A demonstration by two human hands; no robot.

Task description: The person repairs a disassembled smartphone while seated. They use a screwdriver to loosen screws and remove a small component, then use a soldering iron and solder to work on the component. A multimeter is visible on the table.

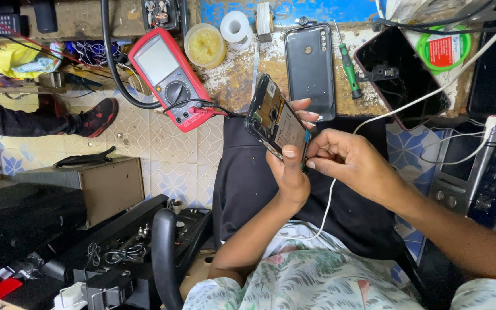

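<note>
Left hand (290, 172) grips an opened phone (275, 119); right hand (348, 162) pinches its edge above a cluttered workbench (242, 74) and tiled floor (167, 155).

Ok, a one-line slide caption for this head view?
Left hand holds an opened phone while right hand pinches its lower edge, beside a red multimeter.

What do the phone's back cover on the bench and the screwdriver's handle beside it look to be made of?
The back cover looks like moulded plastic, dark grey with a dull sheen; its thin cut-out edges suggest this, though painted metal is possible. The screwdriver has a glossy green handle, probably hard plastic, with a thin bright shaft that looks like steel. The worn bench top under them seems to be painted wood, its coat flaking.
</note>
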